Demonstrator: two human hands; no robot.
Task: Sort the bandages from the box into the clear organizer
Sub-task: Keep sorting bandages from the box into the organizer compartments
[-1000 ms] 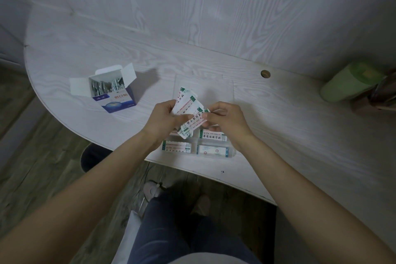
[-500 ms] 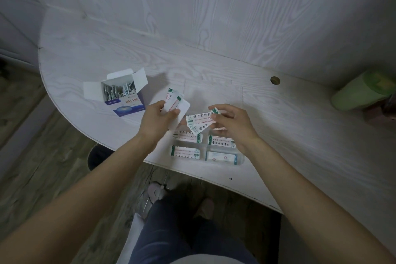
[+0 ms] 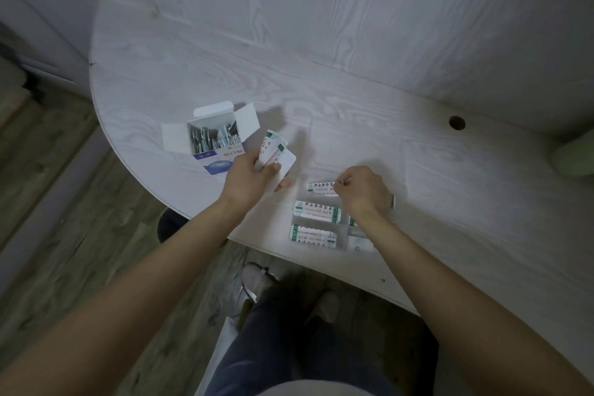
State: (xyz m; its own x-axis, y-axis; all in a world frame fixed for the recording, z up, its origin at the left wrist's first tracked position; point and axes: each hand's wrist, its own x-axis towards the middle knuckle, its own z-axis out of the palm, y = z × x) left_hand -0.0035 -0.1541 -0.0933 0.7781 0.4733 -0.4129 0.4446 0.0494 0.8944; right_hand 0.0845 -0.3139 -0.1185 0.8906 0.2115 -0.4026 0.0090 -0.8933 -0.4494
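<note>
Since a second ago the hands have parted. Then, both met over one fanned bunch of bandages at the centre; now the left hand has drawn off toward the box, and the right hand has dropped onto the organizer.

Left hand: fingers and thumb curled round a small stack of wrapped bandages, held clear of the surface, just right of the box.

Right hand: fingertips pinch one strip by its right end. The strip lies flat in the organizer's far-left compartment. Whether it has reached the bottom cannot be told.

The organizer sits at the near edge of the surface. Its two nearer left compartments each hold a wrapped bandage, lying crosswise. The right-hand compartments are mostly hidden under the right wrist; a scrap of green and white shows there.

The box stands open, flaps spread, with more bandages upright inside.

Writing: the wrappers are white with green end bands, a line of dark characters and smaller red print; none of it is legible. The box front is blue and white with a globe-like emblem and characters too blurred to read.

Edges and room: the surface's curved rim runs close under the organizer and passes left of the box. Beyond both, bare surface reaches to the wall panel. A round hole lies far right, and a pale green object at the right margin, well apart from the hands.
</note>
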